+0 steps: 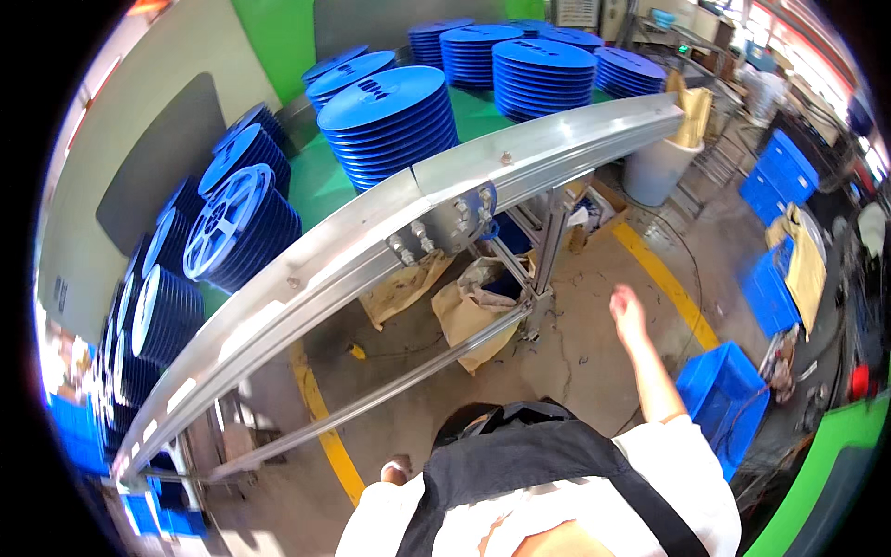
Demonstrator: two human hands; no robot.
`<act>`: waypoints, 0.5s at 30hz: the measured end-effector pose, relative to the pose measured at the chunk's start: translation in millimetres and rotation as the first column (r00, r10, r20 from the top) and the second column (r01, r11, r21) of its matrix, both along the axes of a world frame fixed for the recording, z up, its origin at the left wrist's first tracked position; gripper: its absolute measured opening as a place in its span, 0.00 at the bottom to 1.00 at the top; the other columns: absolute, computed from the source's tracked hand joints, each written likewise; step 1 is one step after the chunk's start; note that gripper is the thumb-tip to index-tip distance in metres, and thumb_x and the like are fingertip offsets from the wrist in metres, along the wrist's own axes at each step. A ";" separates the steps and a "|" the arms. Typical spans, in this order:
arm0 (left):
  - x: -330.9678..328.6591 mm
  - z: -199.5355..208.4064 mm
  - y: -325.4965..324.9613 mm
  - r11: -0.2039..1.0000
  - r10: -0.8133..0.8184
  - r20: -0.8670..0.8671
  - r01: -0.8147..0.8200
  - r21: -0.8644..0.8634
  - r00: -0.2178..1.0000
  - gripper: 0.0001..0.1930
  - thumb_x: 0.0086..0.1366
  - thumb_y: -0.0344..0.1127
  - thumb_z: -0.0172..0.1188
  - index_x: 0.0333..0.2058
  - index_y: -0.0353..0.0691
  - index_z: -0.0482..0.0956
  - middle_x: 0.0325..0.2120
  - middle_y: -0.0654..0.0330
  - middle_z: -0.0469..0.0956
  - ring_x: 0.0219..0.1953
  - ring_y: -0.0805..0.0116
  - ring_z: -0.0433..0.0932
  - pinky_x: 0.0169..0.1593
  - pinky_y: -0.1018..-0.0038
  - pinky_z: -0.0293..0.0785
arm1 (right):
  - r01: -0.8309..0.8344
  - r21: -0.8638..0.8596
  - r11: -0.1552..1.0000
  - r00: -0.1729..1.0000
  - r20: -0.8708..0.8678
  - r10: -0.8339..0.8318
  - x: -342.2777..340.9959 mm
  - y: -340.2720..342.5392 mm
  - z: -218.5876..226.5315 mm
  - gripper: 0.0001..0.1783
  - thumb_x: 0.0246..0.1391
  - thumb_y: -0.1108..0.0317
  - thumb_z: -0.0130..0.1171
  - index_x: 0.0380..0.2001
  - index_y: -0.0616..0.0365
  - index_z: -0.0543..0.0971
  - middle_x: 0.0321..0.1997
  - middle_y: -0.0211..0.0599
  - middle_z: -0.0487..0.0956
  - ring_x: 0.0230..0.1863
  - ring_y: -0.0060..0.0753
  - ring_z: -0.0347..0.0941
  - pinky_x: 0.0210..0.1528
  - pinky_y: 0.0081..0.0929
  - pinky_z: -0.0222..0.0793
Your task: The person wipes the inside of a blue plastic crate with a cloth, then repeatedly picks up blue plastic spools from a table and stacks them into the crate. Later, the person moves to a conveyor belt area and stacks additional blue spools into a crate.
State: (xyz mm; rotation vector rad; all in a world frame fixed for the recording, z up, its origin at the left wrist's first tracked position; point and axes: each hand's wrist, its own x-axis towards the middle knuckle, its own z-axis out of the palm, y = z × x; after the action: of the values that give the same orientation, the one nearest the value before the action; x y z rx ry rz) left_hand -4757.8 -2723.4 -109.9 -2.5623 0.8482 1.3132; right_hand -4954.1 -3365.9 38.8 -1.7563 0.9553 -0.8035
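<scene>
The right hand point(627, 302) is held out over the floor point(585, 362), fingers loosely curled and nothing seen in its grasp, a blue crate point(729, 367) placed near that arm. The left hand cannot be clearly made out, nor its state told. The green worktop point(320, 172), edged in metal point(348, 227), is flanked by yellow floor lines point(664, 278). On it, blue reels point(390, 130) are stacked in ribbed drums, one topped by a spoked face. Rear stacks are partly hidden; those far left are warped by the lens.
</scene>
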 end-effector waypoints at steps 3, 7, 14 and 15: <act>-67.7 17.2 41.4 0.888 0.458 -0.029 -0.459 -0.010 0.888 0.18 0.64 0.44 0.52 0.45 0.38 0.78 0.46 0.48 0.77 0.48 0.47 0.75 0.49 0.60 0.73 | -0.047 -0.455 0.889 0.968 0.199 0.153 102.2 -30.6 172.0 0.21 0.59 0.72 0.55 0.57 0.58 0.71 0.56 0.43 0.75 0.56 0.36 0.72 0.57 0.31 0.68; -127.6 27.5 18.5 0.740 0.666 -0.045 -0.667 -0.088 0.745 0.18 0.64 0.45 0.53 0.44 0.38 0.78 0.44 0.48 0.78 0.46 0.49 0.76 0.48 0.61 0.73 | 0.160 -0.884 0.439 0.908 0.306 0.286 176.4 -50.5 324.5 0.26 0.54 0.71 0.60 0.58 0.56 0.70 0.61 0.40 0.71 0.64 0.46 0.64 0.65 0.39 0.57; -132.2 2.5 -60.1 0.663 0.694 -0.157 -0.708 -0.244 0.703 0.18 0.63 0.46 0.54 0.43 0.38 0.79 0.40 0.49 0.79 0.42 0.52 0.77 0.46 0.62 0.74 | -0.086 -0.977 0.194 0.989 -0.061 0.131 238.4 -120.4 366.8 0.38 0.50 0.52 0.66 0.64 0.37 0.65 0.60 0.30 0.74 0.69 0.40 0.58 0.69 0.52 0.44; -129.1 1.0 -63.7 0.659 0.690 -0.162 -0.705 -0.260 0.705 0.18 0.63 0.46 0.54 0.43 0.38 0.79 0.40 0.49 0.79 0.41 0.53 0.77 0.45 0.62 0.74 | -0.105 -0.983 0.147 0.989 -0.089 0.114 237.6 -122.6 366.0 0.36 0.50 0.53 0.65 0.62 0.37 0.67 0.59 0.28 0.75 0.68 0.37 0.59 0.69 0.52 0.44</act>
State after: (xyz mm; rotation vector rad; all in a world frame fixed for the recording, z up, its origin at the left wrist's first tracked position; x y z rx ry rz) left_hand -4886.9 -2787.1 -108.9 -3.3026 -0.0042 1.5021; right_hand -4716.6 -3488.6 404.7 -2.9129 0.0960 -1.5600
